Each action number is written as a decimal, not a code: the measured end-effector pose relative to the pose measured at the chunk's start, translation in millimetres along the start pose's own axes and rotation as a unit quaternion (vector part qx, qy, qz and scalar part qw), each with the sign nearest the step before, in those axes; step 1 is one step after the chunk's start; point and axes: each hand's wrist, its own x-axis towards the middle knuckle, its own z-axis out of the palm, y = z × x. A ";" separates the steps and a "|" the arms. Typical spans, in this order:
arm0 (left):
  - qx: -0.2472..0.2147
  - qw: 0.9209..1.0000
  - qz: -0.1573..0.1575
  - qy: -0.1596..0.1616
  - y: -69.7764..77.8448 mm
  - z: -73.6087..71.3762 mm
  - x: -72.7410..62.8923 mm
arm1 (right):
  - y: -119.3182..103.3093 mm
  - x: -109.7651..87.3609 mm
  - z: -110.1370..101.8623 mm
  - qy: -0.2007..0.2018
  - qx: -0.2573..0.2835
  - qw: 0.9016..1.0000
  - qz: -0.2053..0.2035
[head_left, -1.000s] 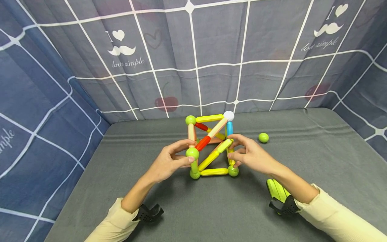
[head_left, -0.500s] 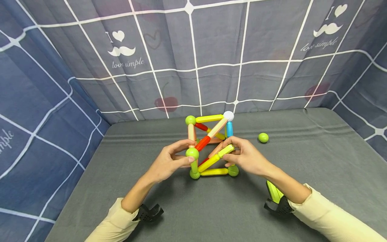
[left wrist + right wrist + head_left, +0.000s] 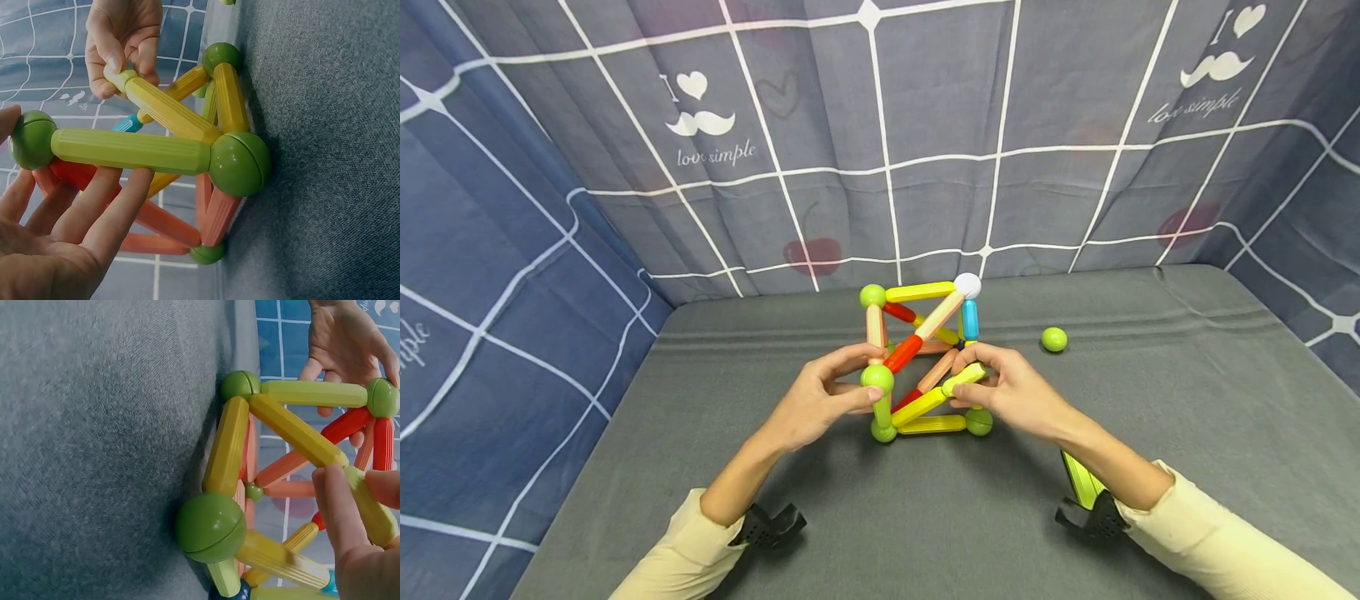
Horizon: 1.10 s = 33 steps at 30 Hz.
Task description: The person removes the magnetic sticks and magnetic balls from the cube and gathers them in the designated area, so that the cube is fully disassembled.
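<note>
Your left hand [image 3: 820, 404] pinches a green ball [image 3: 877, 380]; right hand [image 3: 1015, 396], a lime rod [image 3: 964, 379]; apparently bracing; next, align its free end.

On my feed the right hand [image 3: 1011, 393] has moved left and slightly lower, right of centre, its grip now nearer the inner end of the yellow-green rod [image 3: 967, 377]. That rod and the yellow rod [image 3: 919, 408] slope gentler; lower right, I see less of the green rods [image 3: 1082, 481].
</note>
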 end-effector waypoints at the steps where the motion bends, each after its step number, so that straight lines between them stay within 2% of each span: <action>1: -0.002 1.000 0.000 -0.001 -0.1 0.0 0.1 | 0.0 -0.3 -0.6 -0.001 0.007 1.000 0.001; 6: -0.008 1.000 0.001 -0.002 -0.3 -0.2 0.0 | 0.9 -2.3 -4.9 0.004 0.029 1.000 0.001; 12: -0.010 1.000 0.001 -0.002 -0.7 -0.6 -0.4 | 0.7 -7.9 -9.8 0.021 -0.009 1.000 0.017; 18: -0.007 1.000 -0.001 -0.003 -1.3 -0.7 -0.1 | 2.1 -19.0 -22.2 0.030 -0.046 0.998 0.004; 24: -0.005 1.000 -0.002 -0.006 -2.0 -1.1 -0.2 | 2.2 -25.6 -31.3 0.057 -0.051 0.997 0.024; 30: -0.006 1.000 0.001 -0.004 -1.7 -1.3 -0.1 | 4.1 -30.2 -37.2 0.070 -0.128 0.989 0.027; 33: -0.005 1.000 0.000 -0.004 -1.7 -1.2 0.1 | 6.2 -32.3 -40.0 0.070 -0.149 0.986 0.026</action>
